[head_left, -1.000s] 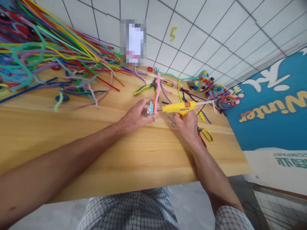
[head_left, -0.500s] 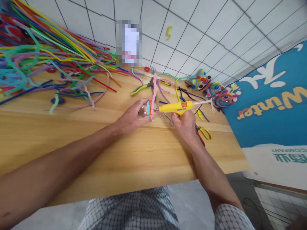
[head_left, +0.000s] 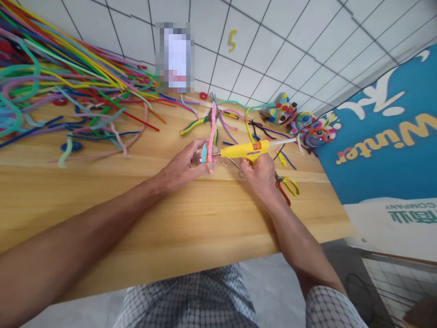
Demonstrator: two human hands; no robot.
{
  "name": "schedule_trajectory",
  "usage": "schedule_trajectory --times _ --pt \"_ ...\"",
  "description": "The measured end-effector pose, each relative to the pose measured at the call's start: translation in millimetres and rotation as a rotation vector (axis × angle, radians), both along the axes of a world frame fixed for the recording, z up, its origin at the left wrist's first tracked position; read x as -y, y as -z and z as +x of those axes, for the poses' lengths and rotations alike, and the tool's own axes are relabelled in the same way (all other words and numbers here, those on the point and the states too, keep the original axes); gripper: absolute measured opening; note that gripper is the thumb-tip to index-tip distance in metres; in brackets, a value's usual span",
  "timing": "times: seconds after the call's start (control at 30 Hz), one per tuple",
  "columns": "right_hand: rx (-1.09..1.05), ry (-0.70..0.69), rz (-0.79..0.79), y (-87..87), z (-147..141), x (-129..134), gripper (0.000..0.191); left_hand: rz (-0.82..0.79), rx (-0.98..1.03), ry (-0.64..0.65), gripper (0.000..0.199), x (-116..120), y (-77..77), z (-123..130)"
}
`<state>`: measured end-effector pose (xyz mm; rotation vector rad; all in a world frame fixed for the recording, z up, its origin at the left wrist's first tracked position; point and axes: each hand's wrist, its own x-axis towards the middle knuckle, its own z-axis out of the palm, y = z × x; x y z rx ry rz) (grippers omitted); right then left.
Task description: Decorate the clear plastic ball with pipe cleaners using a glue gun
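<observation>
My left hand [head_left: 186, 166] is closed around a clear plastic ball [head_left: 197, 158] wrapped with blue and orange pipe cleaner bands. A pink pipe cleaner [head_left: 213, 127] runs along the ball's right side, its free end sticking up past my fingers. In my right hand [head_left: 261, 175] is a yellow hot glue gun [head_left: 244, 151], a clear glue stick [head_left: 282, 141] jutting from its back. The gun's metal nozzle points left and meets the ball beside the pink strip; whether glue is flowing cannot be made out.
Pliers with yellow-green handles [head_left: 194, 125] lie behind the ball. Red-and-yellow-handled pliers [head_left: 290, 186] rest right of my right hand. Many loose pipe cleaners [head_left: 102, 91] heap at the left. Decorated colourful balls [head_left: 283, 110] stand at the back right, near a blue sign [head_left: 385, 150].
The whole view has shifted slightly, so the scene sits a little further left and up. Both hands keep their holds, with the nozzle still at the pink pipe cleaner.
</observation>
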<state>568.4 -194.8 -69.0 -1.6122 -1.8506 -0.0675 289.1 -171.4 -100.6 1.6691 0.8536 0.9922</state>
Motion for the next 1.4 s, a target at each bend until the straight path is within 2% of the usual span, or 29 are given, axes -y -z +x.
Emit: schedule_trajectory --times 0.13,0.4,0.63,1.07,1.4 --pt "-0.015 -0.006 -0.006 -0.9 -0.9 1.1 0.007 -0.002 0.01 0.003 0.071 -0.8 2.6 -0.8" --pt "0.011 -0.005 -0.015 -0.6 -2.2 0.9 0.011 -0.089 0.078 0.085 0.069 2.5 -8.6 0.5" --pt "0.031 -0.004 0.061 4.5 -3.4 -0.9 0.008 -0.104 0.087 0.106 0.068 1.2 -4.8 -1.1" --pt "0.034 -0.038 0.044 -1.5 -6.2 3.3 0.004 -0.116 0.076 0.131 0.066 0.1 -7.2 -2.7" --pt "0.011 -0.02 0.02 -2.1 -6.1 2.5 0.014 -0.126 0.087 0.14 0.067 0.7 -7.8 -3.7"
